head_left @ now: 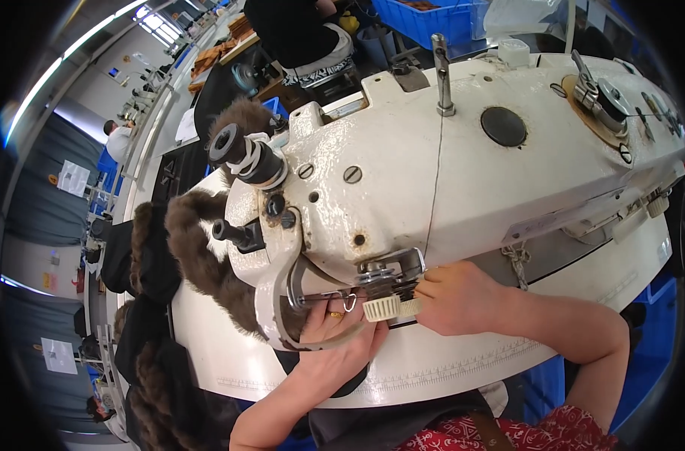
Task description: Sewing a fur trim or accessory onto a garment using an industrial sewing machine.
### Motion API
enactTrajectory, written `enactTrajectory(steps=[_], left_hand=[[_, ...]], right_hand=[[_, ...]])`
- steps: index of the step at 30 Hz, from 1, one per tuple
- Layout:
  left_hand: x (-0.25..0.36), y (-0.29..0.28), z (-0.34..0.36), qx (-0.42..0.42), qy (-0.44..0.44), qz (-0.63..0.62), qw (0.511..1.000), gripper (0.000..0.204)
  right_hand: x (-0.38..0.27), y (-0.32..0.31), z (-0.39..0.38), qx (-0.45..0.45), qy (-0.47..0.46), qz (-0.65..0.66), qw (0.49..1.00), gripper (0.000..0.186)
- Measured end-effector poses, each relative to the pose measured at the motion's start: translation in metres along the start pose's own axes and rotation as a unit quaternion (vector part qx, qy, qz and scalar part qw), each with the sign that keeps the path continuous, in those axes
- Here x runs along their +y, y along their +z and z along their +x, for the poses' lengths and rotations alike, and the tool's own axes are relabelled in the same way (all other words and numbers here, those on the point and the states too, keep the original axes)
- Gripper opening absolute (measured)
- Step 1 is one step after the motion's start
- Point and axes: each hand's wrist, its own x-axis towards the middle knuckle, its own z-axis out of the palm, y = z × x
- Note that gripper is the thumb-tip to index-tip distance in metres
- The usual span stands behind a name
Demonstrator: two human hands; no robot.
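Note:
A large white sewing machine [402, 180] fills the middle, with dark thread running down its front to the tension discs and two ribbed cream knobs [381, 308]. My left hand [338, 342], a ring on one finger, reaches in under the machine head behind the curved white guard [271, 301]; its fingertips are hidden. Fingers bent together, my right hand [462, 299] is closed right beside the knobs; whatever it pinches is too small or covered. Brown fur trim [203, 255] loops out on the left of the head. Black cloth [353, 383] shows beneath my left wrist.
The white table [462, 368] has a ruler scale along its near edge. Black pieces with brown fur [158, 376] hang at the left. Blue bins [650, 346] stand at the right, another blue bin [417, 26] at the back. A person in black [297, 37] sits beyond the machine.

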Motion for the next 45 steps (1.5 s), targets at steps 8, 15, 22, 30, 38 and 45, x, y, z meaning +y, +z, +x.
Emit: enactTrajectory(steps=[8, 15, 22, 30, 38, 45], left_hand=[[0.0, -0.001, 0.005, 0.026, 0.006, 0.014, 1.0, 0.022], [0.001, 0.003, 0.006, 0.033, 0.011, -0.001, 0.999, 0.029], [0.004, 0.006, 0.008, 0.035, 0.019, 0.021, 0.999, 0.023], [0.009, 0.007, 0.018, 0.048, 0.001, 0.014, 0.999, 0.02], [0.016, 0.005, 0.008, 0.055, -0.018, 0.024, 0.998, 0.027], [0.02, 0.003, 0.008, 0.028, -0.05, 0.027, 0.998, 0.026]], right_hand=[[-0.001, 0.001, 0.005, 0.105, 0.137, 0.031, 0.985, 0.018], [-0.006, -0.002, 0.01, -0.029, 0.114, -0.057, 0.991, 0.013], [-0.009, -0.002, 0.012, -0.045, 0.138, -0.06, 0.988, 0.013], [-0.008, 0.001, 0.008, -0.039, 0.143, -0.093, 0.985, 0.027], [0.0, 0.001, 0.001, -0.005, 0.066, -0.04, 0.997, 0.036], [0.002, 0.009, -0.002, 0.056, 0.069, -0.039, 0.995, 0.037]])
